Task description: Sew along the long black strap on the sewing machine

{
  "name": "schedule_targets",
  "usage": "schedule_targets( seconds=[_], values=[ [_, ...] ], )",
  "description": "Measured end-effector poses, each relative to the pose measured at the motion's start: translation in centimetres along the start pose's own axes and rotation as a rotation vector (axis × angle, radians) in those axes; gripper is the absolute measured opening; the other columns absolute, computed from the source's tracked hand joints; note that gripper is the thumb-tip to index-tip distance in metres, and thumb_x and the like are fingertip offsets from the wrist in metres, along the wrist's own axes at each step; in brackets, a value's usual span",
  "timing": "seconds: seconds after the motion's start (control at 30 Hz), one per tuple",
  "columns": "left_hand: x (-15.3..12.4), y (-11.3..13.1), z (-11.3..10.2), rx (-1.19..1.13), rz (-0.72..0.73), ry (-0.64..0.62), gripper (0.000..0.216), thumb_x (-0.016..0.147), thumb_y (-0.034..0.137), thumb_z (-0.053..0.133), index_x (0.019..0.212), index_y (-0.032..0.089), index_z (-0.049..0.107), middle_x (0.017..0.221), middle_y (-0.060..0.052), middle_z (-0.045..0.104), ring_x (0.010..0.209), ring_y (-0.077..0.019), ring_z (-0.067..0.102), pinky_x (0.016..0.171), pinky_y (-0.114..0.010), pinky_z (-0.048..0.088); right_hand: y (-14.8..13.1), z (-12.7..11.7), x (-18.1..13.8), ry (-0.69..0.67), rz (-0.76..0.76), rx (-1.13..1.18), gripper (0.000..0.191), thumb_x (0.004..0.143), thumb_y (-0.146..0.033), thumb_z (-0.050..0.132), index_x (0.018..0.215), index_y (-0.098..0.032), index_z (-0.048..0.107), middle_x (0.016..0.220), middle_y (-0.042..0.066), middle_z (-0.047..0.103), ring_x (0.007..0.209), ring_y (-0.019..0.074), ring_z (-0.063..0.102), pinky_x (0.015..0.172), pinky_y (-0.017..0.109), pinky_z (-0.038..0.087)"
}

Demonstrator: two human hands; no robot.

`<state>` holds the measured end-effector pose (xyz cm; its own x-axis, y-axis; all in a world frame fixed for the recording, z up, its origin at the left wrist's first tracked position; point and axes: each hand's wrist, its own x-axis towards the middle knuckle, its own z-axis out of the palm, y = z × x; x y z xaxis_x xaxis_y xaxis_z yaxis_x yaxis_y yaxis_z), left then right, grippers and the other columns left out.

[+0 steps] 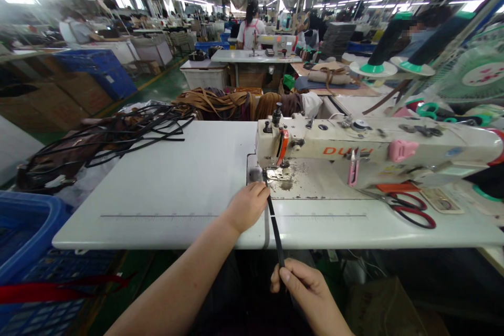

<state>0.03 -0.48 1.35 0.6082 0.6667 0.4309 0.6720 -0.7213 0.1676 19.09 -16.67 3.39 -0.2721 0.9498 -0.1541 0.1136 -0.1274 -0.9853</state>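
Observation:
A narrow black strap [276,233] runs from under the presser foot of the sewing machine [331,144], across the table's front edge and down toward me. Close in front of the needle area, my left hand [250,206] grips the strap, fingers together and bent. Below the table edge my right hand [305,283] pinches the lower stretch between thumb and fingers, keeping it fairly straight. The strap's far end is hidden under the machine head, and its near end is lost in my right hand and the dark below.
Red-handled scissors [413,209] lie right on the white table [177,184]; small pink-handled snips [353,168] hang against the machine. Loose black straps [153,126] drape over the back left corner. A blue basket [29,220] stands left. Thread cones [384,44] rise behind right. A person [250,29] works ahead.

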Motion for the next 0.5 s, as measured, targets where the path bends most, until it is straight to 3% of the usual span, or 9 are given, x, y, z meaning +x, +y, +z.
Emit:
schedule_targets(
  seconds=[0.5],
  values=[
    [-0.05, -0.09, 0.19, 0.01, -0.008, -0.005, 0.015, 0.102, 0.013, 0.05, 0.103, 0.019, 0.064, 0.115, -0.012, 0.069, 0.112, -0.026, 0.068, 0.104, -0.045, 0.059, -0.22, 0.17, 0.02, -0.015, -0.022, -0.032, 0.052, 0.1, -0.062, 0.058, 0.073, -0.02, 0.073, 0.072, 0.005, 0.068, 0.072, 0.0194, 0.063, 0.074, 0.032, 0.049]
  ],
)
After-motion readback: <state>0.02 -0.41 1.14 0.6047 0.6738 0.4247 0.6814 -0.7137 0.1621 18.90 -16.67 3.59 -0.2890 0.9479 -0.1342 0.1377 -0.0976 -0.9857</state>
